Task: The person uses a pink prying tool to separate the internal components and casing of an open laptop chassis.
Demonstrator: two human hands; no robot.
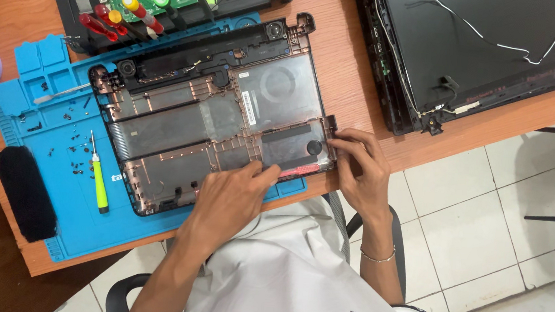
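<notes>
Head view: from above the seated person, facing steeply down, close over the desk (361,43) near edge.
Framing: mat (39,128) at left, floor (498,229) lower right.

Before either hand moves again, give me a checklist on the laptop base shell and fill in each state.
1. Laptop base shell lies flat on the blue mat: ok.
2. Right hand on the shell's near right corner, fingers at the edge: ok.
3. Left hand on the shell's near edge: ok.
4. Loose screws lie on the mat, clear of both hands: ok.
5. Green-handled screwdriver on the mat left of the shell, in neither hand: ok.
6. Whether anything is pinched between the fingers: cannot tell.
</notes>
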